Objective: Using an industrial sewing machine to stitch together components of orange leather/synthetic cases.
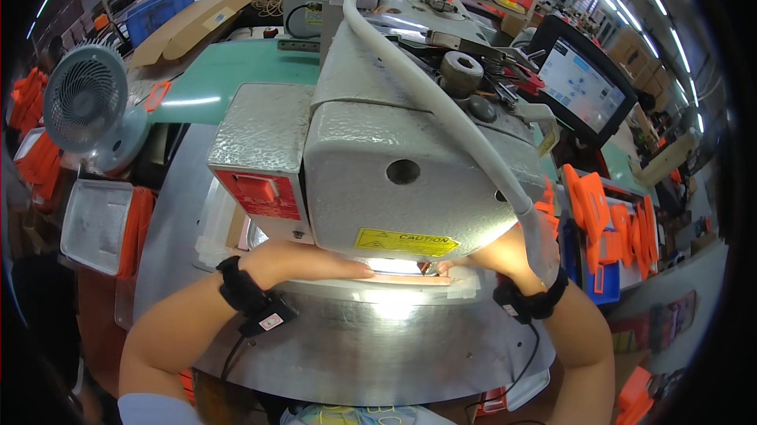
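Both of my hands reach under the head of a grey industrial sewing machine (371, 157). From the left, my left hand (315, 261) lies along a brightly lit strip with a pale pinkish edge (418, 279), its thumb pointing right. My right hand (501, 255) comes in from the other side, fingertips near the strip's right end. The machine head and the glare hide most fingers, so their grip does not show. Each wrist wears a black band with a small box and cable.
A metal plate (339, 338) spreads before me. At left stand a grey fan (87, 98) and a clear-topped tray with orange parts (98, 216). On the right are a screen (579, 82) and a blue bin (603, 287) of orange pieces. Tools lie atop the machine.
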The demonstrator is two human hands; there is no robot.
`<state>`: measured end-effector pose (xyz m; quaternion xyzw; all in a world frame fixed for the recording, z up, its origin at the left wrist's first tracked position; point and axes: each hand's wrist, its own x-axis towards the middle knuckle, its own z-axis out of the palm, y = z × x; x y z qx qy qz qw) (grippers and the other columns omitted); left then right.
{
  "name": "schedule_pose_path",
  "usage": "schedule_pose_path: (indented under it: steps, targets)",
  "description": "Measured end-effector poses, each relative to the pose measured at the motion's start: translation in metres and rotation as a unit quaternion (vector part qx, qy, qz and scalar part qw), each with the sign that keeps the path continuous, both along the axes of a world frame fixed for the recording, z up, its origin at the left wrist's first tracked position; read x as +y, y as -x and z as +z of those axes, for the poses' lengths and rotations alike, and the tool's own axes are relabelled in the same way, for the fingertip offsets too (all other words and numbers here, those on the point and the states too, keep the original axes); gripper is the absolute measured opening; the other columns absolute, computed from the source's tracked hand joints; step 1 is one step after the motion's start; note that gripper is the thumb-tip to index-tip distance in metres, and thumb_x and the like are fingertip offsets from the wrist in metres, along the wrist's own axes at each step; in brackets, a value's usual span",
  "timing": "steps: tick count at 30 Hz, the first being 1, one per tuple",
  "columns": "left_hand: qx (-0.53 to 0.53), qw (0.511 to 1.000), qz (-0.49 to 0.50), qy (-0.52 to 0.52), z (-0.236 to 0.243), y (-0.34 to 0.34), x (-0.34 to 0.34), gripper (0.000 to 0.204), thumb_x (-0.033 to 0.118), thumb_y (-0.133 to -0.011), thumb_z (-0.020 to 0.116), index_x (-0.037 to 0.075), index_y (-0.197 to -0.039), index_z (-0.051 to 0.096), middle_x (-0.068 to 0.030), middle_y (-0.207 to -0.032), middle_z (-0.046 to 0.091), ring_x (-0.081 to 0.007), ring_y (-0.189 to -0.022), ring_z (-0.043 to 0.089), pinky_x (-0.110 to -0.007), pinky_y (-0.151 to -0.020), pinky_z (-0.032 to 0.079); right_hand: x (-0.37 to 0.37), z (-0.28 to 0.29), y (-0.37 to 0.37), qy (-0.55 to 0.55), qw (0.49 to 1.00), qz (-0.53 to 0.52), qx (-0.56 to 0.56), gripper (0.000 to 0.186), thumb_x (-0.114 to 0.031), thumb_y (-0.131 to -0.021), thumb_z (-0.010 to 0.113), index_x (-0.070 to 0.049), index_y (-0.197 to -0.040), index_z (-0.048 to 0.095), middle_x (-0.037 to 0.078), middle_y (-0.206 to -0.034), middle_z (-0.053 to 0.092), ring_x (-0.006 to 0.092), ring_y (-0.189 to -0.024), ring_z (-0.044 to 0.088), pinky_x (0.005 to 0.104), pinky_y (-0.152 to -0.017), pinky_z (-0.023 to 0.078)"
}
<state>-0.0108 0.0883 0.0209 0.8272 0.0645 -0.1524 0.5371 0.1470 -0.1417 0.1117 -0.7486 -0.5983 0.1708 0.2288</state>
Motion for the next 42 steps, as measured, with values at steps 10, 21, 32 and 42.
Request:
schedule_pose_path:
  steps: [10, 21, 32, 42]
  targets:
    - [-0.027, 0.994, -0.024, -0.105, 0.010, -0.002, -0.006, 0.075, 0.054, -0.077, 0.078, 0.005, -0.131, 0.059, -0.0170, -0.135, 0.058, -0.0300, -0.126, 0.054, -0.036, -0.105, 0.041, 0.002, -0.038, -0.030, -0.073, 0.993, 0.060, -0.072, 0.109, -0.032, -0.057, 0.090, -0.002, -0.148, 0.035, 0.014, -0.094, 0.068, 0.0307, -0.100, 0.064, 0.0407, -0.095, 0.046]
    - [-0.034, 0.977, -0.057, -0.204, 0.020, 0.002, -0.006, 0.098, 0.069, -0.078, 0.065, -0.001, -0.143, 0.044, -0.0257, -0.146, 0.044, -0.0399, -0.138, 0.039, -0.045, -0.115, 0.028, -0.006, -0.058, -0.042, 0.088, 0.968, 0.038, -0.231, 0.100, -0.043, -0.054, 0.089, 0.012, -0.126, 0.047, 0.027, -0.111, 0.059, 0.0412, -0.110, 0.056, 0.0437, -0.098, 0.045]
    - [-0.173, 0.941, 0.006, -0.291, 0.004, 0.080, -0.049, 0.081, 0.046, -0.088, 0.063, -0.002, -0.147, 0.036, -0.0288, -0.152, 0.032, -0.0469, -0.144, 0.024, -0.057, -0.117, 0.015, -0.066, -0.052, 0.052, 0.121, 0.977, -0.057, -0.165, 0.098, -0.050, -0.079, 0.073, 0.010, -0.144, 0.031, 0.031, -0.152, 0.029, 0.0388, -0.135, 0.042, 0.0644, -0.113, 0.023]
    - [-0.145, 0.851, 0.303, -0.405, 0.011, 0.129, -0.014, 0.033, 0.012, -0.084, 0.061, -0.002, -0.113, 0.059, -0.0222, -0.097, 0.059, -0.0429, -0.088, 0.060, -0.049, -0.074, 0.048, -0.066, -0.062, 0.078, 0.017, 0.981, -0.168, -0.097, 0.046, -0.028, -0.081, 0.073, 0.006, -0.108, 0.056, 0.021, -0.083, 0.062, 0.0395, -0.074, 0.062, 0.0467, -0.067, 0.049]
